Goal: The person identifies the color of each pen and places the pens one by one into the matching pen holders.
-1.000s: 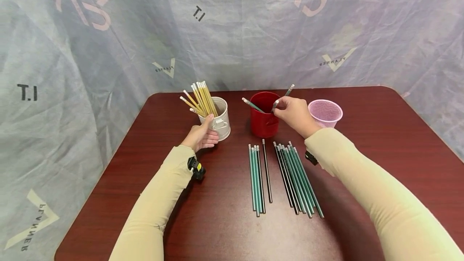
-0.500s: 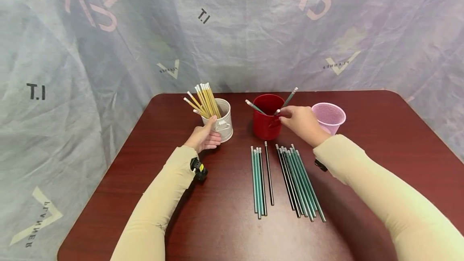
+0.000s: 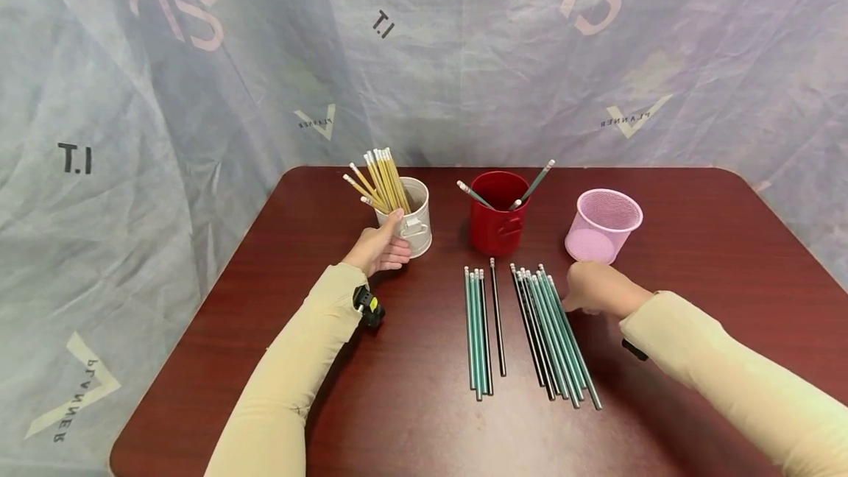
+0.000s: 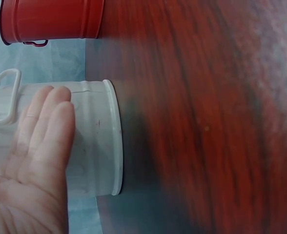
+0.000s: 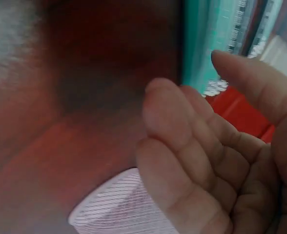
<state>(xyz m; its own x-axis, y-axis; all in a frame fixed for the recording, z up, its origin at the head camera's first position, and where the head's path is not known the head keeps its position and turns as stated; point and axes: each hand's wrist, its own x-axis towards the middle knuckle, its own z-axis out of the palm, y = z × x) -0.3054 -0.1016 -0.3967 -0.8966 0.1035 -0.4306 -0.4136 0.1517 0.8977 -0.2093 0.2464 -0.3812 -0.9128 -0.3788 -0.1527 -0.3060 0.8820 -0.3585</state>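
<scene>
My left hand (image 3: pixel 380 245) rests against the side of a white metal cup (image 3: pixel 419 240), its fingers straight in the left wrist view. Several yellow pencils (image 3: pixel 389 177) lean in that cup, eraser ends up. In the middle, a red cup (image 3: pixel 495 235) holds 3 visible green pencils (image 3: pixel 539 179). My right hand (image 3: pixel 599 289) hovers beside the right-hand row of green and black pencils (image 3: pixel 555 341); its fingers are loosely bent and nothing shows between them in the right wrist view. Whether it touches the outermost pencil, I cannot tell.
A pink mesh cup (image 3: pixel 599 230) stands right of the red cup, just beyond my right hand. A smaller row of green and black pencils (image 3: pixel 477 337) lies on the dark red table (image 3: pixel 391 403), with a single black pencil (image 3: pixel 498 326) beside it. Grey cloth (image 3: pixel 437 57) hangs behind.
My right hand has let go of a green pencil at the red cup and moved right and toward me, to the right-hand pencil row. My left hand stays at the white cup.
</scene>
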